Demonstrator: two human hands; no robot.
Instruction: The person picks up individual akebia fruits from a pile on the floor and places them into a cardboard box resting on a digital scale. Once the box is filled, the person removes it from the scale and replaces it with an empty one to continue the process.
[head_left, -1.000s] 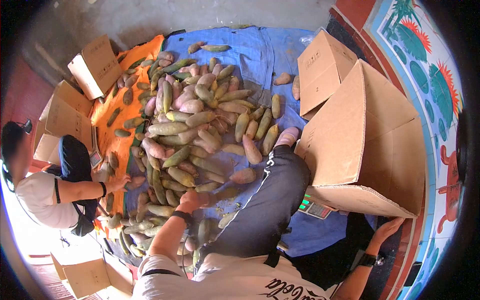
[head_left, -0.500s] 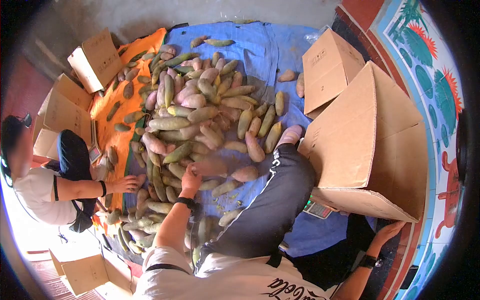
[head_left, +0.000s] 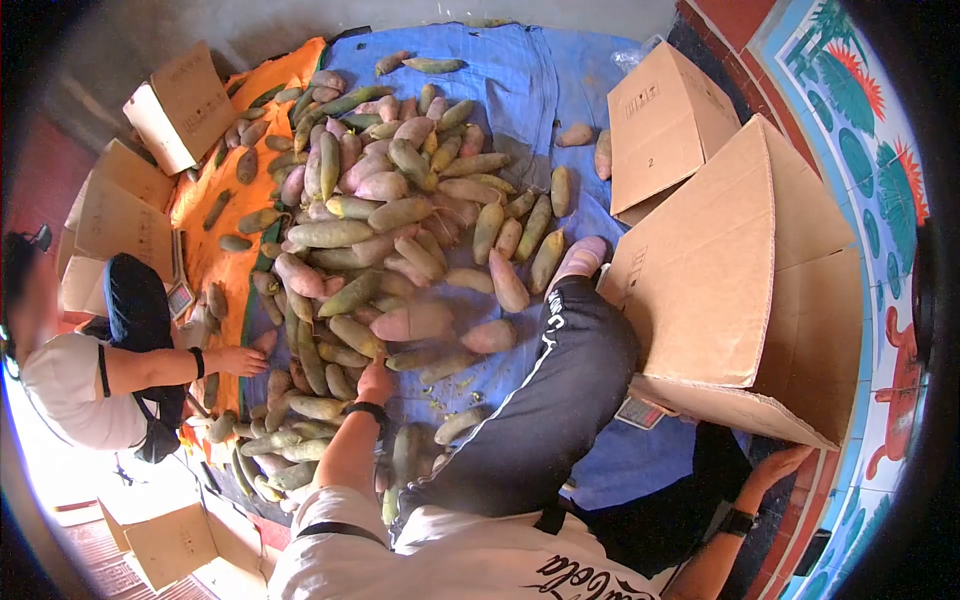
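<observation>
My left hand (head_left: pixel 375 384) is low over a heap of large green and pinkish radishes (head_left: pixel 330 234). One finger stretches up against the lower end of a green radish, and nothing appears to be in its grasp. Just above it lies a thick pink radish (head_left: pixel 412 322), slightly blurred. My right hand (head_left: pixel 775 466) is at the bottom right, its fingers at the lower corner of a large open cardboard box (head_left: pixel 700 270). The box stands tilted beside my leg, its opening towards the right. Part of the right hand's grip is hidden by the cardboard.
A co-worker (head_left: pixel 75 390) sits at the left with a hand (head_left: pixel 240 361) on the radishes. Blue tarp (head_left: pixel 490 70) and orange cloth (head_left: pixel 195 265) cover the floor. Other boxes (head_left: pixel 668 125) stand around. A scale (head_left: pixel 640 412) is partly under the large box.
My left hand has drawn down slightly, away from the pink radish it was holding, which now lies on the heap. My right hand stays at the box. The co-worker's hand has shifted slightly.
</observation>
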